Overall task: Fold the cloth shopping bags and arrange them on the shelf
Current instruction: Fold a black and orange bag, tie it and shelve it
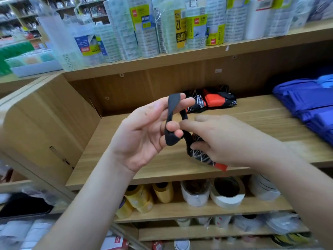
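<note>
Above shelf (171,168) front, right hand (230,139) gripping bag (199,154)

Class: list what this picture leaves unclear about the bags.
- Head view: the patterned bag is mostly hidden under the right hand.
- Head view: the blue bags are blurred and cut off by the right edge.
- Head view: the left hand's fingers cover part of the black strap.

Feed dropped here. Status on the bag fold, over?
Left hand hooks the strap. Right hand grips the bundled bag over the shelf. Folded bag at back, blue bags right; nothing blocking.
</note>
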Action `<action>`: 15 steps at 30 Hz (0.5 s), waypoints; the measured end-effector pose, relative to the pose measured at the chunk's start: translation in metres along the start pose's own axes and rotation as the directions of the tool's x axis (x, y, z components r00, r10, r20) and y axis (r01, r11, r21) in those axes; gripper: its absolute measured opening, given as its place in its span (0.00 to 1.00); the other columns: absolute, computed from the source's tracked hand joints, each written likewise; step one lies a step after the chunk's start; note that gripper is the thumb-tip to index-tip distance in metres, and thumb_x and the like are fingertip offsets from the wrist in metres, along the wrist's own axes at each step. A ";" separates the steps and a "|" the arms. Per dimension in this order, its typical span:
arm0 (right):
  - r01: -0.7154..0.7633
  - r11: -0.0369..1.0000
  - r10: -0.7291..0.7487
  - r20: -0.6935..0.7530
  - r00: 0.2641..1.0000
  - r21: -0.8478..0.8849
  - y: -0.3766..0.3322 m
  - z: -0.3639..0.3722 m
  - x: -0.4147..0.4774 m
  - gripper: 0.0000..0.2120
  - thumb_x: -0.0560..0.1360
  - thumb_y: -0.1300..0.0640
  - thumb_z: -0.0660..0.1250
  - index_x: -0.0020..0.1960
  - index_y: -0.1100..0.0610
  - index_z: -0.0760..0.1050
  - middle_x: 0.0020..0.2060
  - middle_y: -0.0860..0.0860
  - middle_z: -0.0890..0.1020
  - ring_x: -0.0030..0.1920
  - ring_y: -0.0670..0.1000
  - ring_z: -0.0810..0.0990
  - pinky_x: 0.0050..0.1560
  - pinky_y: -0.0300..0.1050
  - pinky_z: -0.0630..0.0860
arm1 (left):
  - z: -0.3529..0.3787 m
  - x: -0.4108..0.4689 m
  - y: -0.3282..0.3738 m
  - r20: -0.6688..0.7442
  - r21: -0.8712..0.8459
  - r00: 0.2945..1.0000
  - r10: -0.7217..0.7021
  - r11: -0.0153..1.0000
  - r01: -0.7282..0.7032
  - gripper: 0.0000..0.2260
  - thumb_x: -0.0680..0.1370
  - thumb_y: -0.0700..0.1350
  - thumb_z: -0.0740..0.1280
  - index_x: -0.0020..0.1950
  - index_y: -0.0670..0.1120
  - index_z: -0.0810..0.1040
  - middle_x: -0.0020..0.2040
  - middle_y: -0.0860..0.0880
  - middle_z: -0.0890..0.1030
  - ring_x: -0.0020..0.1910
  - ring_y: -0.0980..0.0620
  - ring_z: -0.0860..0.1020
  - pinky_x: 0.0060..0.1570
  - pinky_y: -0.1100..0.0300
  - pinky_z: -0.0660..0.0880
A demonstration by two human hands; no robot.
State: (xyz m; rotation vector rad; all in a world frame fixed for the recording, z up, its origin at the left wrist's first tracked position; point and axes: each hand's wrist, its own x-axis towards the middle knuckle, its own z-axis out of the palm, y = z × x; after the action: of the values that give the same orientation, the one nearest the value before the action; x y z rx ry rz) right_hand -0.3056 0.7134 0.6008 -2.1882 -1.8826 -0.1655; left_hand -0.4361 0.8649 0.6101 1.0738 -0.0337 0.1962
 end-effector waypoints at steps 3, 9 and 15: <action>-0.021 0.999 0.026 -0.131 0.991 0.036 0.006 0.010 -0.001 0.11 0.78 0.51 0.65 0.59 0.48 0.69 0.45 0.45 0.70 0.45 0.54 0.76 0.44 0.54 0.75 | 0.001 0.006 -0.010 -0.232 -0.154 0.972 -0.025 0.988 -0.011 0.18 0.72 0.44 0.71 0.58 0.35 0.79 0.46 0.44 0.80 0.27 0.59 0.74 0.32 0.68 0.78; 0.142 0.935 -0.023 -0.344 0.939 0.325 0.016 0.017 -0.010 0.08 0.75 0.60 0.71 0.53 0.59 0.77 0.45 0.50 0.79 0.45 0.53 0.78 0.46 0.53 0.75 | -0.005 0.013 -0.032 -0.577 -0.185 0.816 -0.045 0.980 -0.077 0.11 0.66 0.32 0.67 0.44 0.45 0.77 0.34 0.46 0.77 0.25 0.58 0.76 0.25 0.67 0.76; 0.207 0.820 0.068 -0.451 0.890 0.533 0.020 0.016 -0.012 0.08 0.73 0.60 0.71 0.52 0.59 0.79 0.44 0.47 0.82 0.47 0.45 0.80 0.49 0.38 0.75 | -0.001 0.004 -0.047 -0.462 0.338 0.883 0.085 0.937 0.087 0.19 0.78 0.32 0.61 0.37 0.49 0.86 0.35 0.48 0.83 0.32 0.54 0.78 0.29 0.64 0.76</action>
State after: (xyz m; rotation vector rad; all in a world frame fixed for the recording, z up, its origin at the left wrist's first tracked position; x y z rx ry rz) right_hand -0.2894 0.7035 0.5802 -1.5095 -1.4938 -0.0946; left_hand -0.4240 0.8446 0.5688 1.3573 0.4590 0.4735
